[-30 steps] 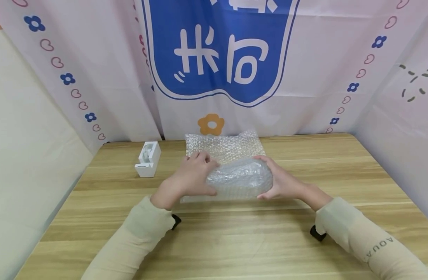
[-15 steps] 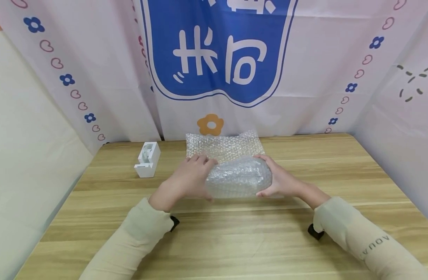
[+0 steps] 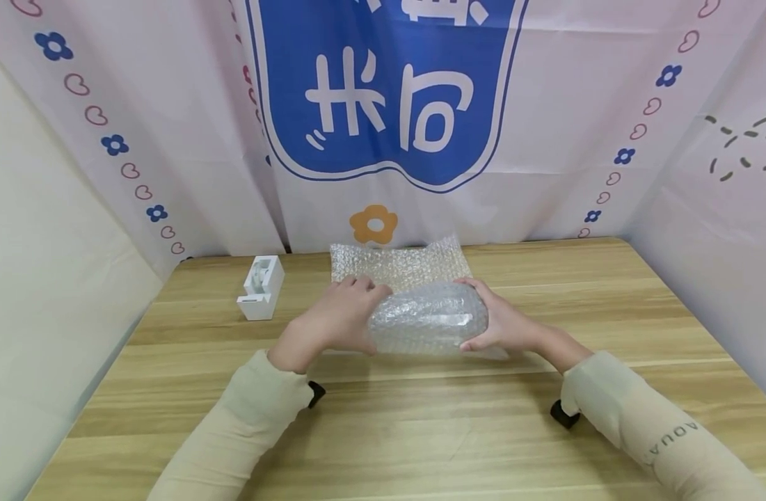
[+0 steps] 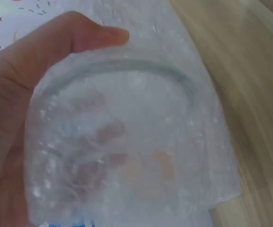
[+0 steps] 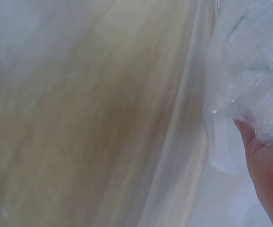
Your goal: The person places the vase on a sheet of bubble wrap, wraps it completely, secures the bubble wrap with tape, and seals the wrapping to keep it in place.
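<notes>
A rounded bundle of clear bubble wrap lies sideways between the two hands. Behind it, the loose part of the bubble wrap sheet spreads flat toward the back of the table. My left hand grips the bundle's left end, thumb and fingers around it. At the other end my right hand holds on, fingers over the top and thumb at the front. In the left wrist view a curved rim shows through the bubble wrap; what kind of thing it belongs to is not clear.
A white tape dispenser stands at the back left of the wooden table. A printed cloth hangs along the table's back edge, with pale walls at both sides.
The bundle has turned slightly between the hands, and its glare has shifted. A loose wrap corner now shows at its lower right. My left thumb has moved slightly left.
</notes>
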A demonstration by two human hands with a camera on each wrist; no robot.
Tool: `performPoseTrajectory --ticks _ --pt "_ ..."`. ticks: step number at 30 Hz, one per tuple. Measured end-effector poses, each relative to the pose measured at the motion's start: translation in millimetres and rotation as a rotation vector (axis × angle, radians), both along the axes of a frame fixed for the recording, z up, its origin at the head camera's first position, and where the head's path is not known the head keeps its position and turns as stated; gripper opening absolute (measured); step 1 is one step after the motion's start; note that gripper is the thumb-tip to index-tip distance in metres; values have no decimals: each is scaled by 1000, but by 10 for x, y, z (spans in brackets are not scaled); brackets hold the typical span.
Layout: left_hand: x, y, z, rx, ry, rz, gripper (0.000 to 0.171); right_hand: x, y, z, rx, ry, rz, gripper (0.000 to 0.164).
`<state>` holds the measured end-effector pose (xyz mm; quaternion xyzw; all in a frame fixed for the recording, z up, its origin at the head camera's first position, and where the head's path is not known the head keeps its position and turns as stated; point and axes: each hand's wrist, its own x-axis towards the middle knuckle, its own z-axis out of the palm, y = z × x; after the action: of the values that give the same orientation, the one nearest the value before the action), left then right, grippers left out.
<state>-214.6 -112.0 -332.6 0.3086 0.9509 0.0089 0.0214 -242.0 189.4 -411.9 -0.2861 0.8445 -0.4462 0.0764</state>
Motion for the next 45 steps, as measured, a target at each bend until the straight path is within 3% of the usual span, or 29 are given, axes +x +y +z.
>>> performPoseTrajectory --ticks 4,12,17,25,33,45 --pt "-19 -24 9 37 -63 7 92 0 18 5 18 -6 5 111" --pt "-96 -107 -52 280 -140 14 94 -30 47 35 -10 -98 14 105" --pt "-145 -159 -93 364 -164 10 95 -68 52 51 -11 -131 13 101" --pt "-177 -217 -174 373 -174 -8 90 -78 31 98 -15 -197 22 101" --pt "-212 -215 -208 365 -193 15 87 -86 17 84 -24 -211 30 100" --pt "-225 -258 -278 440 -249 34 87 -113 -20 105 -12 -200 38 96"
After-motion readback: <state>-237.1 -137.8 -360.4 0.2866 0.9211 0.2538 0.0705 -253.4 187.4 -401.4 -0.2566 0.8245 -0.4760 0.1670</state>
